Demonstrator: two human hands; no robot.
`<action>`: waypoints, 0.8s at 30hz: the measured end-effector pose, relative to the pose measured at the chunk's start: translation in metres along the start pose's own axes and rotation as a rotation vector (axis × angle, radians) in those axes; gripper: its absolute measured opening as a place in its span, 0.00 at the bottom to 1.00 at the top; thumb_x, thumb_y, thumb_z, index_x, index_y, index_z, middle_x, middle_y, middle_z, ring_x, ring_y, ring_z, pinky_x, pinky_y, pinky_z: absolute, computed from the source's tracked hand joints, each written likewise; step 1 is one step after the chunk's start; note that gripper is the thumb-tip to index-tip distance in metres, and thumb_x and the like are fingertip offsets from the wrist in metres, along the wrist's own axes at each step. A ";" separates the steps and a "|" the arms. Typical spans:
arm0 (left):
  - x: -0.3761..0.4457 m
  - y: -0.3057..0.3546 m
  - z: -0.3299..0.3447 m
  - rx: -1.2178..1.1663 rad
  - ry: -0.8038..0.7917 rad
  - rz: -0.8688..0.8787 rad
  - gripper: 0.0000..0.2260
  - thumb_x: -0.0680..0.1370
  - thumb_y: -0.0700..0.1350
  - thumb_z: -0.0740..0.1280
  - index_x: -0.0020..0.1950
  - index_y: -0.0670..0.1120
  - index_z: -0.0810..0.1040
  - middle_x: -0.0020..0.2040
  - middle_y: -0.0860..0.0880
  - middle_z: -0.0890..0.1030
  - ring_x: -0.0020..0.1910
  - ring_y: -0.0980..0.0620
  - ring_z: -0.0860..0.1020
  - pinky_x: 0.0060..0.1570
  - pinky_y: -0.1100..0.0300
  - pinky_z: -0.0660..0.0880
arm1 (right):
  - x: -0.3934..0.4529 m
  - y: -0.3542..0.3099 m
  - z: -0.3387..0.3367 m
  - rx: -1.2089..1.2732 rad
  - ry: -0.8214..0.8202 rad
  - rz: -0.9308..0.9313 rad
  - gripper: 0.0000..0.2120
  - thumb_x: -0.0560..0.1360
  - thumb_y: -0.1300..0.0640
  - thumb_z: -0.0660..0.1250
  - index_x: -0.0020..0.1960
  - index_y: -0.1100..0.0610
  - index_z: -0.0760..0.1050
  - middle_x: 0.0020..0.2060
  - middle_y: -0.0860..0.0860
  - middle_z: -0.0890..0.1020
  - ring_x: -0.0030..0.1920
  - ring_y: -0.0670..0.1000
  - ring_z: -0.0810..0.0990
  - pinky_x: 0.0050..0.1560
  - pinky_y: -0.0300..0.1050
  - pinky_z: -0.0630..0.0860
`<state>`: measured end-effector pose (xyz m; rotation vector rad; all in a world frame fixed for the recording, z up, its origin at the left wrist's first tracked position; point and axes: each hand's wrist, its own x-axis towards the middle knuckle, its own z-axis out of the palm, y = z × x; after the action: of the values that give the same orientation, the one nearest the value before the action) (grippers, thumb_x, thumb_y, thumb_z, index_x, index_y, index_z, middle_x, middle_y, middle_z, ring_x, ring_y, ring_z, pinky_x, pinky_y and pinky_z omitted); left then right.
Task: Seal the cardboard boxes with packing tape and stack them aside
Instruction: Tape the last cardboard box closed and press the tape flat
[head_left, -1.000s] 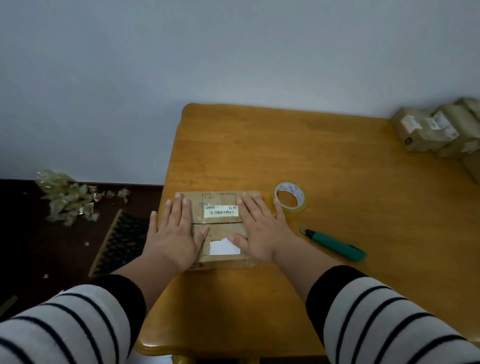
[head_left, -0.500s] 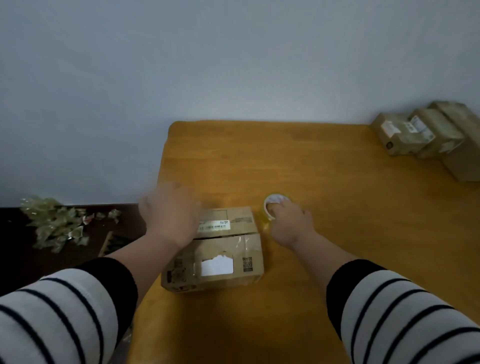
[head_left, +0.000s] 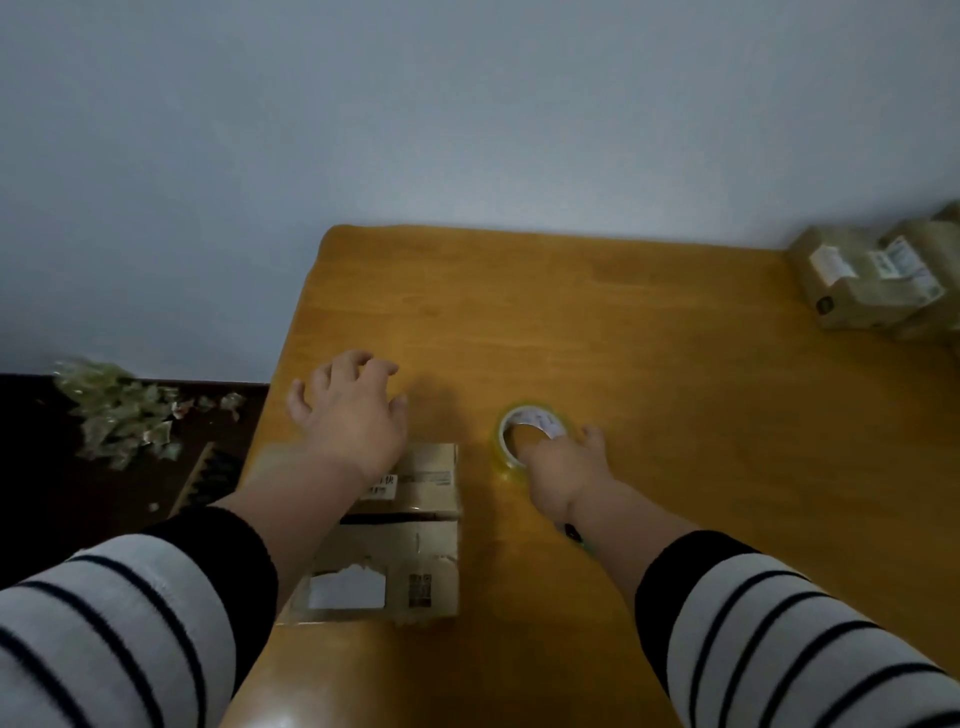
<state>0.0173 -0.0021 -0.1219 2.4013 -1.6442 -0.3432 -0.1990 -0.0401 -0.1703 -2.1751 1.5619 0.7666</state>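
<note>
A small cardboard box (head_left: 400, 566) with white labels lies near the table's left front, its top flaps closed along a dark seam. My left hand (head_left: 353, 415) hovers past the box's far edge with fingers spread, holding nothing; its forearm crosses over the box. Just right of the box sits a roll of clear packing tape (head_left: 530, 423). My right hand (head_left: 563, 460) grips the roll, fingers reaching into its core and thumb outside.
Several taped boxes (head_left: 857, 280) are stacked at the far right of the wooden table (head_left: 649, 338). A green utility knife (head_left: 574, 535) peeks out under my right wrist. Crumpled tape scraps (head_left: 119, 415) litter the dark floor on the left.
Both hands have left the top of the box. My right hand went to the tape roll and took hold of it; my left hand lifted and moved beyond the box.
</note>
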 end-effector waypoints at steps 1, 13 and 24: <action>0.001 0.001 -0.001 -0.008 0.001 -0.017 0.16 0.79 0.53 0.62 0.68 0.57 0.71 0.72 0.52 0.65 0.73 0.46 0.58 0.74 0.39 0.48 | 0.000 0.005 -0.004 0.053 0.016 -0.013 0.08 0.77 0.59 0.58 0.50 0.47 0.71 0.41 0.45 0.77 0.58 0.51 0.74 0.73 0.66 0.47; 0.002 0.044 -0.032 -0.571 -0.216 -0.131 0.22 0.82 0.44 0.59 0.77 0.50 0.63 0.74 0.48 0.69 0.48 0.53 0.76 0.55 0.58 0.70 | -0.029 0.018 -0.075 0.468 0.327 -0.134 0.17 0.82 0.50 0.59 0.71 0.47 0.69 0.63 0.50 0.78 0.66 0.55 0.73 0.68 0.53 0.61; -0.026 0.026 -0.068 -0.789 -0.283 0.078 0.41 0.72 0.36 0.70 0.80 0.51 0.54 0.79 0.49 0.60 0.77 0.50 0.59 0.73 0.46 0.63 | -0.078 -0.048 -0.096 0.258 0.480 -0.286 0.06 0.80 0.55 0.60 0.47 0.44 0.66 0.44 0.44 0.74 0.57 0.52 0.75 0.61 0.52 0.57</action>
<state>0.0060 0.0157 -0.0475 1.7375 -1.3300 -1.1160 -0.1513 -0.0200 -0.0479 -2.4143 1.4006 -0.0528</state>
